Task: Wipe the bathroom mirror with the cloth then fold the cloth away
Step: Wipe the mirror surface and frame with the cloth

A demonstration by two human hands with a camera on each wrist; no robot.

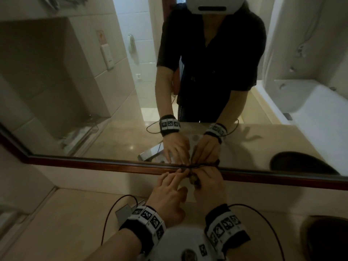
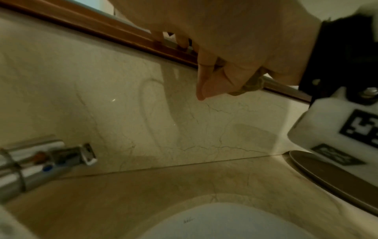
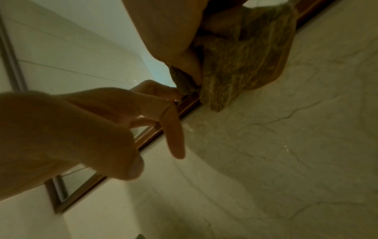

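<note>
The wide bathroom mirror [image 1: 94,81] has a reddish wooden frame [image 1: 113,166] along its lower edge. A small bunched brown cloth [image 1: 194,180] is pressed against that lower edge. My right hand [image 1: 211,187] grips the cloth [image 3: 241,64], fingers curled round it, and part of the cloth hangs below the frame over the marble backsplash. My left hand [image 1: 169,191] is just left of it, fingers extended and holding nothing, with its fingertips [image 3: 163,92] at the glass beside the cloth. In the left wrist view a bit of cloth [image 2: 252,84] shows under the right hand.
A chrome faucet [image 2: 51,158] stands at the left above a white basin [image 2: 225,223]. A dark oval dish [image 1: 323,240] lies on the beige counter [image 1: 66,223] at the right. Thin black cables trail from both wristbands.
</note>
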